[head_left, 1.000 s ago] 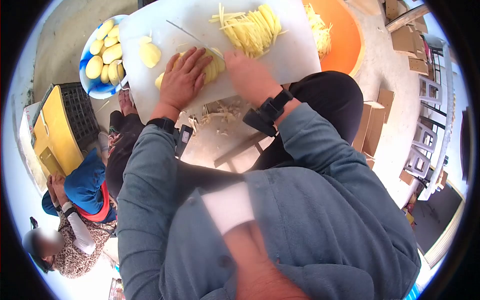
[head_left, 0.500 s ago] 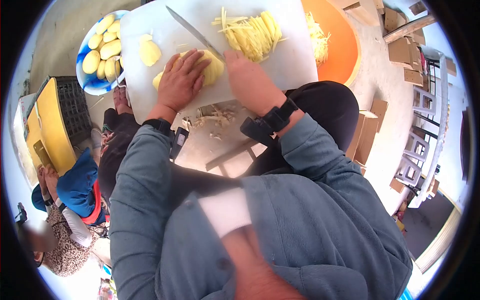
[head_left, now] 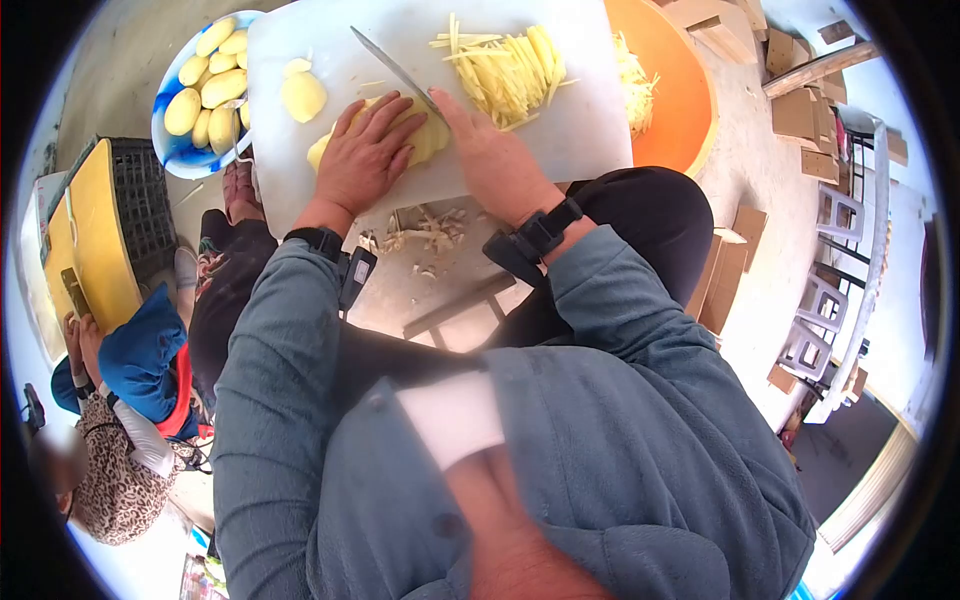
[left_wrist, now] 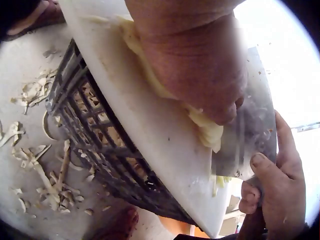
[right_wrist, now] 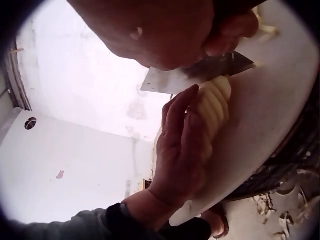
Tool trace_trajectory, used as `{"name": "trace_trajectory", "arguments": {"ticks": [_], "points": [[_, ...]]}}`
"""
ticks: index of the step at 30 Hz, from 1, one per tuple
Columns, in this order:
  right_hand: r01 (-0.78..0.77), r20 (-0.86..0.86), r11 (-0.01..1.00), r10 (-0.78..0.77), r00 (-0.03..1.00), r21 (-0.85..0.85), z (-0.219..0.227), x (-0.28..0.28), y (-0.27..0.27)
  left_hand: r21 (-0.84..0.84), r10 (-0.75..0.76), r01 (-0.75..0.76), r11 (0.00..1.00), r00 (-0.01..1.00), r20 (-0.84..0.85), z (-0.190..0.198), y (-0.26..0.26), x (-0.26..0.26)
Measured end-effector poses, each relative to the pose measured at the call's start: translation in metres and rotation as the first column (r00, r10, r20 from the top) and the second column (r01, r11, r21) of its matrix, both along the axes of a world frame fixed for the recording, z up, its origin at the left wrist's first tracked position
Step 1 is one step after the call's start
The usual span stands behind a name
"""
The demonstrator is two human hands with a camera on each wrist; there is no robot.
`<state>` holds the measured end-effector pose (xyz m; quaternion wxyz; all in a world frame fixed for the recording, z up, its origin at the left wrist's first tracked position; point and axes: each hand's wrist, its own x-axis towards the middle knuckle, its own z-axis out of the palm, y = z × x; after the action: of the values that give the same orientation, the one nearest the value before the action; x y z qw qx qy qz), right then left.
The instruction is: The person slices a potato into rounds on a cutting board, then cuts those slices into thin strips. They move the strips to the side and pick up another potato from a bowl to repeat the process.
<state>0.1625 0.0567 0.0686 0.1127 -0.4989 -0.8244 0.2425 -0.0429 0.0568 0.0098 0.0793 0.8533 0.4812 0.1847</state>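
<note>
My left hand (head_left: 365,165) presses flat on a row of overlapping potato slices (right_wrist: 215,107) on a white cutting board (head_left: 560,140), fingers stretched forward over them. My right hand (head_left: 500,165) grips a broad-bladed kitchen knife (left_wrist: 250,115) by its handle, forefinger along the blade. In the left wrist view the blade stands right at the cut end of the slices, close to the left fingertips. Thin potato strips (head_left: 510,75) lie piled on the board beyond the right hand. Left of my left hand lies another cut potato piece (head_left: 303,97).
A blue-and-white basin (head_left: 165,150) of peeled potatoes stands at the left, and an orange basin (head_left: 690,90) with potato strips at the right. Under the board is a dark plastic crate (left_wrist: 115,135) with peelings around it. Another person (head_left: 140,370) sits at the lower left.
The knife has tilted in my right hand, its flat showing more and then less, and its tip has shifted slightly. My left hand stays on the slices. The head view has shifted a little.
</note>
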Motion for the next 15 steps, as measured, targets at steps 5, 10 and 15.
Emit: {"name": "trace_trajectory", "arguments": {"ticks": [5,10,15], "points": [[-0.028,-0.004,0.999,0.028,1.0,-0.026,0.003,0.002,0.006,-0.008,0.003,-0.003,1.0,1.0,0.004,-0.001,0.001,0.0],[-0.041,0.01,0.997,0.04,0.999,0.062,0.021,-0.004,-0.001,0.042,-0.002,0.0,0.999,1.0,0.029,-0.008,0.001,0.0],[-0.067,0.154,0.997,0.061,0.986,0.036,0.002,-0.005,0.001,0.045,0.006,-0.007,0.999,0.999,0.035,-0.004,0.0,0.001]]}}
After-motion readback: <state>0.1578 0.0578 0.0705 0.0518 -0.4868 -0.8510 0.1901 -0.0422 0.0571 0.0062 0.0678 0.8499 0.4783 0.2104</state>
